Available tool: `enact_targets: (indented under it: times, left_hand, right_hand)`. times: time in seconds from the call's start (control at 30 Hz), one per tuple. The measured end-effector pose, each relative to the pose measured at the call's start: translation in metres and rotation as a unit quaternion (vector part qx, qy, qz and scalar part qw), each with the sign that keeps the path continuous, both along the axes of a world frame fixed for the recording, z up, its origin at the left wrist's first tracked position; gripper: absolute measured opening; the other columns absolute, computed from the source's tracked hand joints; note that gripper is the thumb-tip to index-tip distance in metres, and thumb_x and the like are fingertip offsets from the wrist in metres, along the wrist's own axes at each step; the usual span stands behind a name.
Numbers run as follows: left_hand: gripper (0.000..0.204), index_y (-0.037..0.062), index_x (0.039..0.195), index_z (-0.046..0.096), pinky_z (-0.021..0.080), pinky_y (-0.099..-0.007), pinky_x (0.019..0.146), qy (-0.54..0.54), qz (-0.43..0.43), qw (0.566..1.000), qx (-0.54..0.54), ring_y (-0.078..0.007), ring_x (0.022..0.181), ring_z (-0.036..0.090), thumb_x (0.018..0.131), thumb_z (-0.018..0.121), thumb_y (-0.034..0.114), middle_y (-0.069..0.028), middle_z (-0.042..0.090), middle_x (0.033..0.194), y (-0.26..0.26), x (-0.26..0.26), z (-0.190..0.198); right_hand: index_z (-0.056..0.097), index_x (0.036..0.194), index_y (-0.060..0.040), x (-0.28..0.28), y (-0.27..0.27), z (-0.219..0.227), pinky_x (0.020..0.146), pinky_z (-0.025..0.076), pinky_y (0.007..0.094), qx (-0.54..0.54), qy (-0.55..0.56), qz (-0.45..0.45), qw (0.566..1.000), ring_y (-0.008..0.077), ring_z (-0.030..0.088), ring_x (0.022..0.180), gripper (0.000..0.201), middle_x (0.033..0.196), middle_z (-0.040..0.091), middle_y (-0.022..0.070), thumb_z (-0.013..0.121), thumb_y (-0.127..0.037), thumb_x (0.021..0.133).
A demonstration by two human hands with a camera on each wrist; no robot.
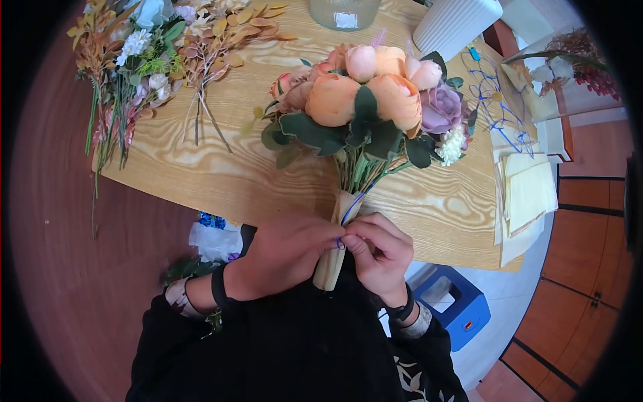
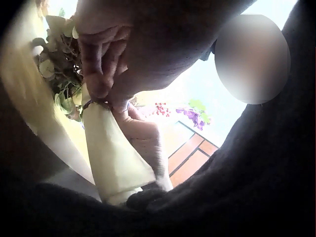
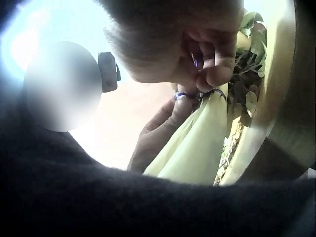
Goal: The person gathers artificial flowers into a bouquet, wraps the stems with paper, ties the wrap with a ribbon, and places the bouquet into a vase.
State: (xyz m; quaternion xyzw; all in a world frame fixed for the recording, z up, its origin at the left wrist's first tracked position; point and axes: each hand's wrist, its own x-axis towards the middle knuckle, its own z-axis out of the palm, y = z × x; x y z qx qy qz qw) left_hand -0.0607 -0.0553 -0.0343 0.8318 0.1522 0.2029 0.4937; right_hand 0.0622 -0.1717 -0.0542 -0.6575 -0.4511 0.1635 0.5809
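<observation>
A bouquet of artificial flowers [image 1: 333, 100], with peach and pink blooms and a purple rose, rests over the table's near edge, its stems toward the person. Cream paper [image 1: 328, 269] wraps the lower stems. A thin blue cord [image 1: 347, 213] runs round that wrapping, and its loop [image 3: 180, 95] shows at a finger in the right wrist view. From the left side the left hand [image 1: 287, 244] pinches the cord against the paper. Opposite it, the right hand [image 1: 382, 254] pinches the cord between thumb and forefinger. Both hands' fingertips meet at the wrapping [image 2: 111, 153], partly hiding the cord.
Loose artificial stems [image 1: 144, 74] lie at the table's left, some overhanging its edge. A glass vase [image 1: 343, 17] and white ribbed vase [image 1: 455, 25] stand at the back. On the right are tangled blue cord [image 1: 499, 100] and cream paper sheets [image 1: 531, 191]. A blue stool [image 1: 462, 308] stands below.
</observation>
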Motion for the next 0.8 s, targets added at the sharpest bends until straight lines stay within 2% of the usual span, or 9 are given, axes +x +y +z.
enact_targets:
  times: [0.07, 0.2, 0.27, 0.3, 0.5, 0.57, 0.63, 0.73, 0.8]
  left_hand:
    - [0.023, 0.0049, 0.083, 0.064, 0.047, -0.0264, 0.056, -0.116, -0.027, 0.982, 0.144, -0.0207, 0.06, 0.059, 0.063, 0.064, -0.006, -0.0064, 0.063, 0.078, 0.003, 0.001, -0.012]
    - [0.024, 0.0052, 0.082, 0.065, 0.048, -0.0271, 0.059, -0.122, -0.031, 0.983, 0.135, -0.0209, 0.065, 0.06, 0.061, 0.063, -0.006, -0.0063, 0.063, 0.078, 0.005, 0.001, -0.012]
    - [0.023, 0.0035, 0.08, 0.064, 0.048, -0.0283, 0.06, -0.133, -0.028, 0.976, 0.169, -0.0223, 0.069, 0.06, 0.06, 0.063, -0.007, -0.0075, 0.063, 0.078, 0.01, -0.003, -0.017]
    - [0.023, 0.0035, 0.08, 0.064, 0.048, -0.0283, 0.06, -0.134, -0.029, 0.976, 0.169, -0.0223, 0.069, 0.06, 0.06, 0.063, -0.007, -0.0075, 0.063, 0.078, 0.013, -0.008, -0.021]
    - [0.021, 0.0005, 0.088, 0.062, 0.049, -0.0316, 0.07, -0.005, -0.057, 0.998, 0.008, -0.0233, 0.081, 0.06, 0.068, 0.064, -0.007, -0.0089, 0.063, 0.086, 0.018, -0.022, -0.025]
    - [0.031, -0.0004, 0.108, 0.052, 0.046, -0.0311, 0.084, 0.039, 0.009, 0.932, -0.361, -0.019, 0.096, 0.058, 0.078, 0.062, -0.001, -0.0072, 0.059, 0.103, 0.015, -0.017, -0.016]
    - [0.037, 0.0001, 0.114, 0.046, 0.045, -0.0316, 0.087, 0.085, -0.042, 0.915, -0.393, -0.0173, 0.098, 0.056, 0.08, 0.061, 0.001, -0.0071, 0.058, 0.105, 0.018, -0.008, -0.009]
    - [0.045, 0.0016, 0.122, 0.038, 0.043, -0.032, 0.089, 0.132, -0.138, 0.872, -0.451, -0.0157, 0.101, 0.055, 0.082, 0.06, 0.003, -0.0073, 0.056, 0.107, 0.012, 0.003, -0.014]
    - [0.048, 0.003, 0.124, 0.035, 0.044, -0.0313, 0.088, 0.102, -0.186, 0.85, -0.483, -0.0152, 0.099, 0.056, 0.082, 0.059, 0.001, -0.0068, 0.057, 0.104, 0.004, 0.009, -0.023]
  right_hand:
    - [0.064, 0.078, 0.0016, 0.0, -0.001, 0.0, 0.054, 0.045, 0.0251, -0.013, 0.03, -0.003, 0.999, 0.019, 0.059, 0.062, 0.007, 0.073, 0.06, 0.0095, 0.065, 0.005, 0.071]
    - [0.064, 0.076, 0.0017, 0.0, -0.003, -0.001, 0.055, 0.045, 0.0253, -0.016, 0.023, 0.0, 1.0, 0.0193, 0.058, 0.062, 0.006, 0.073, 0.06, 0.0093, 0.063, 0.006, 0.072]
    - [0.063, 0.075, 0.0025, 0.001, -0.007, -0.006, 0.055, 0.044, 0.0246, -0.039, -0.055, -0.082, 0.994, 0.018, 0.057, 0.061, 0.006, 0.072, 0.06, 0.0087, 0.061, 0.007, 0.072]
    - [0.061, 0.074, 0.0039, 0.007, -0.011, -0.002, 0.056, 0.043, 0.0239, -0.079, 0.025, -0.125, 0.989, 0.0163, 0.056, 0.061, 0.005, 0.07, 0.059, 0.0086, 0.059, 0.008, 0.072]
    - [0.061, 0.079, 0.0058, 0.013, -0.016, -0.023, 0.06, 0.044, 0.0236, -0.089, 0.093, -0.069, 0.989, 0.014, 0.056, 0.065, 0.004, 0.073, 0.061, 0.0086, 0.06, 0.006, 0.075]
    - [0.06, 0.095, 0.0049, 0.02, -0.011, -0.011, 0.067, 0.045, 0.0246, -0.067, 0.364, -0.057, 0.927, 0.0125, 0.057, 0.074, 0.016, 0.084, 0.062, 0.0065, 0.06, 0.003, 0.08]
    - [0.054, 0.11, 0.0036, 0.027, 0.001, -0.005, 0.074, 0.045, 0.0243, -0.023, 0.366, -0.033, 0.93, 0.0106, 0.056, 0.083, 0.03, 0.096, 0.061, 0.0058, 0.061, 0.0, 0.082]
    - [0.056, 0.091, 0.0001, 0.038, 0.016, -0.005, 0.065, 0.042, 0.0226, 0.067, 0.563, 0.108, 0.817, 0.0069, 0.051, 0.076, 0.016, 0.082, 0.055, 0.0008, 0.066, -0.005, 0.08]
    - [0.054, 0.099, 0.0022, 0.043, 0.021, -0.015, 0.073, 0.044, 0.0256, -0.007, 0.514, 0.117, 0.85, 0.0128, 0.053, 0.089, 0.023, 0.093, 0.057, 0.0067, 0.064, -0.002, 0.079]
